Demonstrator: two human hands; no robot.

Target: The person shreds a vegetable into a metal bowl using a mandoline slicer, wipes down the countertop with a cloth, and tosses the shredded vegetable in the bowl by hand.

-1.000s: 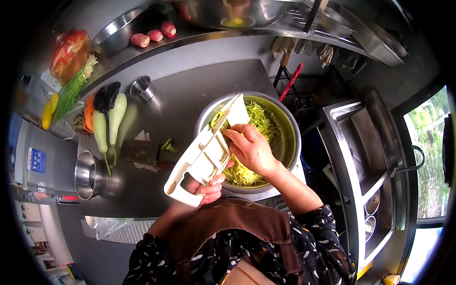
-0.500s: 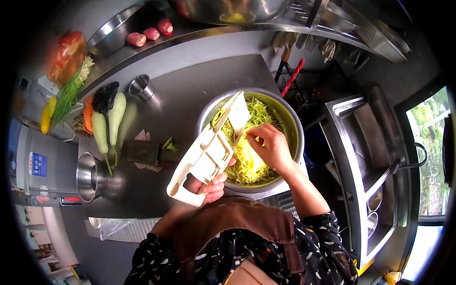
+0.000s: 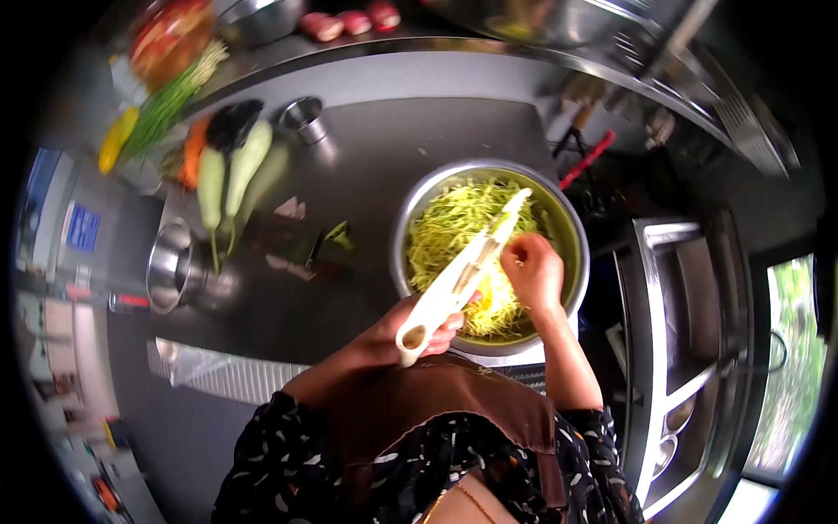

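Observation:
My left hand (image 3: 419,328) is closed round the handle end of a cream-coloured grater (image 3: 461,278), which is tilted nearly edge-on over a large steel bowl (image 3: 580,253). Shredded green and yellow vegetable (image 3: 449,218) fills much of the bowl. Close to the grater's right side, above the shreds, is my right hand (image 3: 534,269) with its fingers curled together; whether anything is inside them is hidden.
Two pale green squashes (image 3: 247,166), carrots (image 3: 194,153) and a small steel cup (image 3: 304,120) are on the counter's left. Nearer lie a steel bowl (image 3: 171,265) and a dark knife with green trimmings (image 3: 339,236). A sink (image 3: 690,297) is at the right.
The view has shifted. The grater has turned from showing its broad face to nearly edge-on. My right hand has come off the grater's face and is now curled beside it.

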